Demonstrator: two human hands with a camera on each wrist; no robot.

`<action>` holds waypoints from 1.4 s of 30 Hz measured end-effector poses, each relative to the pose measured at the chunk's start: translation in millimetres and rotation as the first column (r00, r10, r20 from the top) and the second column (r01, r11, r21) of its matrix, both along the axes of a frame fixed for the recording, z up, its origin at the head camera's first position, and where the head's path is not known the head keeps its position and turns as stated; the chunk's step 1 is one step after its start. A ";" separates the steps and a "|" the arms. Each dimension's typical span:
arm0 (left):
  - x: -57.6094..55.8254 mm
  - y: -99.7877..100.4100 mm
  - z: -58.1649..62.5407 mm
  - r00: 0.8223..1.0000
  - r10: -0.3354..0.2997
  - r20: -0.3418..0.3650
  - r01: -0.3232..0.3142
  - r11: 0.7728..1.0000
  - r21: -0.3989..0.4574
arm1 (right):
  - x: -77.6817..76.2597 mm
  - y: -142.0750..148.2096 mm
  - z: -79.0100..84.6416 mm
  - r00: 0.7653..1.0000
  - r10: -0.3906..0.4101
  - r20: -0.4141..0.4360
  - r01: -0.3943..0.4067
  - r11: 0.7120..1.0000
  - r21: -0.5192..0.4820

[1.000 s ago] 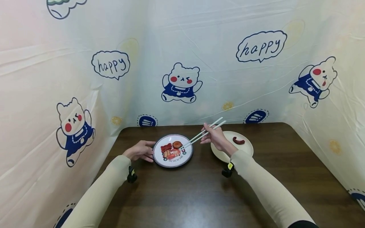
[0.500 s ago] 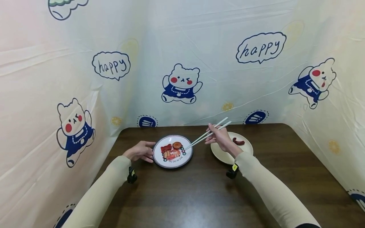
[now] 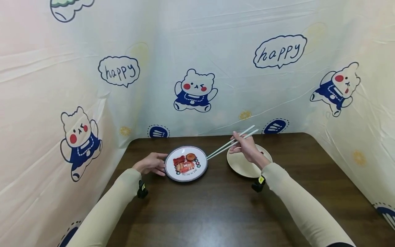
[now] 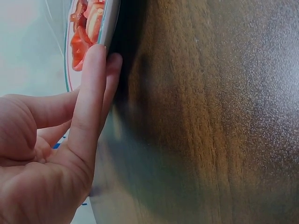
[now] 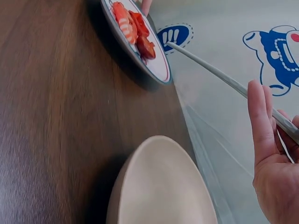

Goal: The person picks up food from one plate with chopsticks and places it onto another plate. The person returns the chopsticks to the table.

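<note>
My left hand (image 3: 151, 163) touches the left rim of a white, dark-edged plate (image 3: 202, 161) with fairly straight fingers, its fingertips (image 4: 96, 53) right at the edge in the left wrist view. A shrimp (image 3: 186, 167), a red piece of food (image 3: 179, 160) and a round brown slice (image 3: 190, 157) lie on this plate. My right hand (image 3: 248, 149) grips a pair of pale chopsticks (image 3: 223, 149), tips overlapping the plate's right rim in the head view, nothing between them. Beneath that hand stands a cream plate (image 3: 240, 166); the hand mostly hides a dark red, curved sausage on it.
Both plates stand towards the back of a dark brown wooden table (image 3: 191, 212). A printed cloth (image 3: 197, 41) with bears and "happy" bubbles hangs behind and at both sides. Small black cameras (image 3: 142, 189) sit on both wrists.
My right hand has moved right with the chopsticks, drawing their tips from over the food to the plate's right rim. It now covers most of the sausage. The left hand stays put.
</note>
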State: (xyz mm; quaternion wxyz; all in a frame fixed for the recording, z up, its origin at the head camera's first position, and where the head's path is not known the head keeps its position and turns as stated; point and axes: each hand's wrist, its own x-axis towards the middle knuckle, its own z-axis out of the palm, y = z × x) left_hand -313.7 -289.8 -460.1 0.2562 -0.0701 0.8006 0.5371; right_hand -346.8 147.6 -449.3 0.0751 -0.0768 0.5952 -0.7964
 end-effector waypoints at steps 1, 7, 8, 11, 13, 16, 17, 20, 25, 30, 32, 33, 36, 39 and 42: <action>-0.1 -0.1 0.3 1.000 0.000 0.001 0.000 1.000 0.001 | 0.1 1.6 0.2 1.000 -0.004 -0.002 0.004 1.000 0.000; -1.3 0.2 1.3 1.000 -0.006 -0.002 0.006 1.000 0.001 | 0.8 12.0 0.2 1.000 -0.023 -0.015 0.023 1.000 -0.003; -1.3 0.2 1.0 1.000 -0.007 -0.001 0.007 1.000 0.001 | 0.8 13.7 0.2 1.000 -0.027 -0.015 0.027 1.000 -0.005; -1.0 0.1 0.2 1.000 -0.002 0.003 0.002 1.000 0.000 | 1.0 18.5 0.0 0.999 -0.028 -0.018 0.028 1.000 0.003; -0.4 -0.3 -0.1 1.000 -0.002 0.004 0.002 1.000 0.002 | 1.4 21.3 0.1 0.999 -0.029 -0.019 0.030 1.000 0.006; -0.2 -1.9 -1.2 1.000 -0.003 0.005 0.003 1.000 0.007 | 2.0 25.1 0.0 0.999 -0.032 -0.016 0.033 0.999 0.006; -0.2 -2.4 -2.0 1.000 0.001 0.006 -0.001 1.000 0.011 | 2.1 26.5 0.0 0.999 -0.033 -0.016 0.033 0.999 0.004; -0.8 -3.5 -4.1 1.000 -0.010 0.002 0.010 1.000 0.009 | 2.8 30.1 0.2 0.999 -0.030 -0.012 0.030 1.000 -0.004; -1.0 -2.8 -3.6 1.000 -0.003 0.000 0.003 1.000 0.007 | 3.3 37.3 1.6 0.999 -0.038 -0.003 0.038 0.999 -0.015; -1.5 -3.1 -3.1 1.000 -0.008 -0.003 0.008 1.000 0.016 | 1.9 45.8 3.4 0.998 -0.061 -0.005 0.061 0.998 -0.027; -1.7 -3.6 -2.6 1.000 -0.012 -0.002 0.012 1.000 0.022 | 1.6 49.5 3.8 0.998 -0.070 -0.006 0.070 0.997 -0.031; -1.8 -3.5 -2.2 1.000 -0.012 -0.001 0.012 1.000 0.023 | 1.5 51.5 3.8 0.997 -0.073 -0.008 0.073 0.997 -0.030; -2.1 -3.0 -0.9 1.000 -0.011 0.000 0.011 1.000 0.014 | 1.6 57.9 2.9 0.997 -0.081 -0.011 0.081 0.997 -0.017; -1.7 -1.7 -0.4 1.000 -0.006 -0.001 0.006 1.000 0.003 | 2.0 65.2 1.2 0.996 -0.089 -0.005 0.089 0.996 -0.004; -1.4 -1.4 -1.5 1.000 -0.011 0.000 0.011 1.000 -0.004 | 2.8 73.1 -0.2 0.996 -0.093 0.003 0.093 0.996 -0.001</action>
